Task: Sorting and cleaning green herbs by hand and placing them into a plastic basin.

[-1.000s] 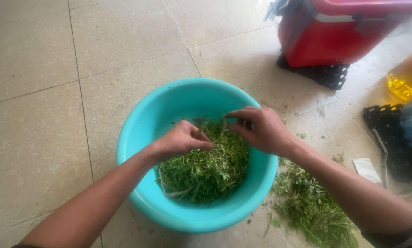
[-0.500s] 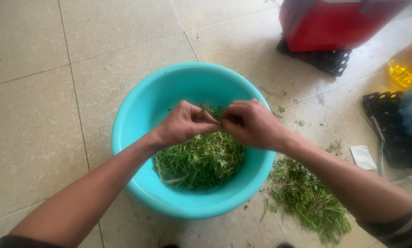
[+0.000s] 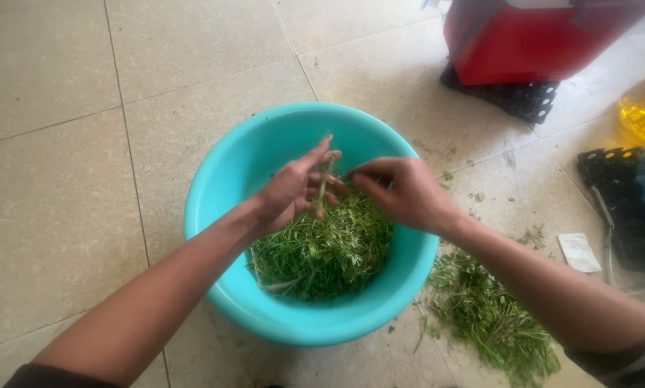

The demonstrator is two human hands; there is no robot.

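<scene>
Pinching one green stem [image 3: 323, 185], left hand [image 3: 294, 190] and right hand [image 3: 401, 192] hover over one turquoise basin [image 3: 222, 187].

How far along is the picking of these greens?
Done: the turquoise basin holds a heap of picked green leaves, and discarded stalks lie on the tiled floor beside it. In hand: the left hand pinches a sprig over the basin, right hand alongside. Left: no unpicked bunch shows, so the remainder cannot be judged.
</scene>
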